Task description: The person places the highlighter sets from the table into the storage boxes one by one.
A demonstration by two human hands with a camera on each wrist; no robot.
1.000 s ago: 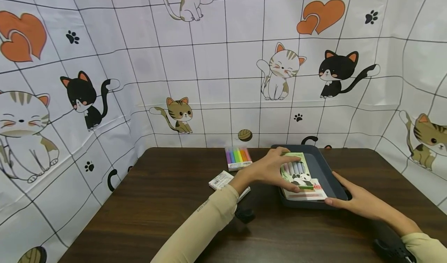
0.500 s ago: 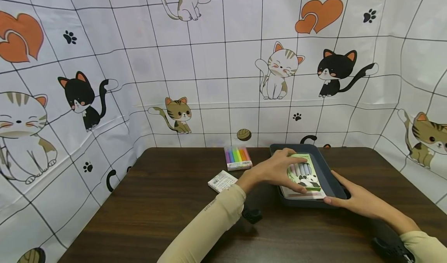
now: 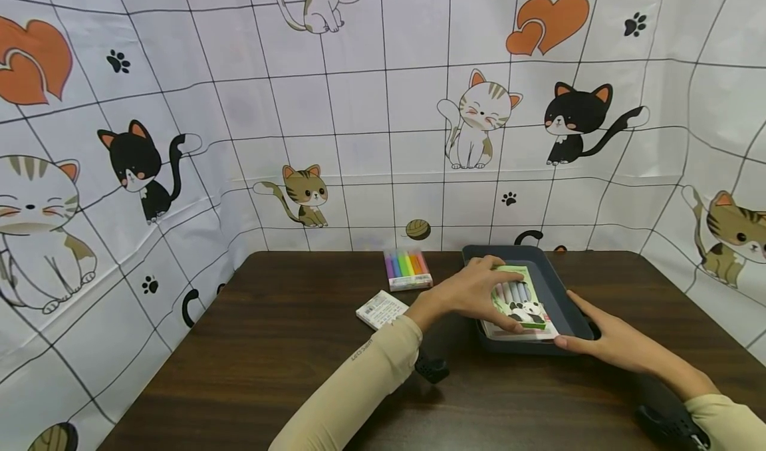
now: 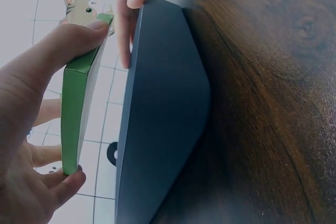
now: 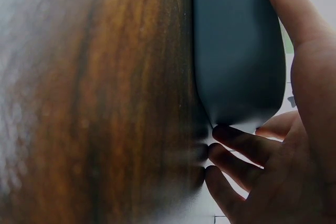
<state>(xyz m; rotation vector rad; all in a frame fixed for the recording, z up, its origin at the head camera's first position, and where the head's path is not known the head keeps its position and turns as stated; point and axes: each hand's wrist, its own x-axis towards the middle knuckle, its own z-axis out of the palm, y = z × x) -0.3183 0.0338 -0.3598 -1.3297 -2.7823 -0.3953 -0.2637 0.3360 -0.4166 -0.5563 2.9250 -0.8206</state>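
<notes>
Left hand (image 3: 469,291): pinches the green box, with thumb on the near edge and fingers on the far edge; comes in over the left side of the tray.
Green box (image 3: 519,298): held up over the near left part of the tray; higher than the rim and not touching it in the left wrist view; shows pandas at the near end and a row of pale sticks just past them.
Right hand (image 3: 616,344): grips the tray at the near right corner, with thumb on the near rim and other fingers along the right side.
Tray (image 3: 553,298): dark blue-gray, with round corners; sits on the right side of the table, close to the far edge.
White pack (image 3: 520,333): lies inside the tray at the near end; peeks out from under the green box; mostly hidden, so cannot tell if touching it.
Markers (image 3: 407,271): packed side by side, from purple to red; left of the tray, by the far edge of the table.
White box (image 3: 381,310): lies just nearer than the markers; has tiny black print; partly hidden by the left arm.
Sleeves (image 3: 353,384): pale tan, on both arms.
Table (image 3: 239,344): dark brown wood.
Wall sheet (image 3: 359,105): white with black lines, cats, paw prints and orange hearts.
</notes>
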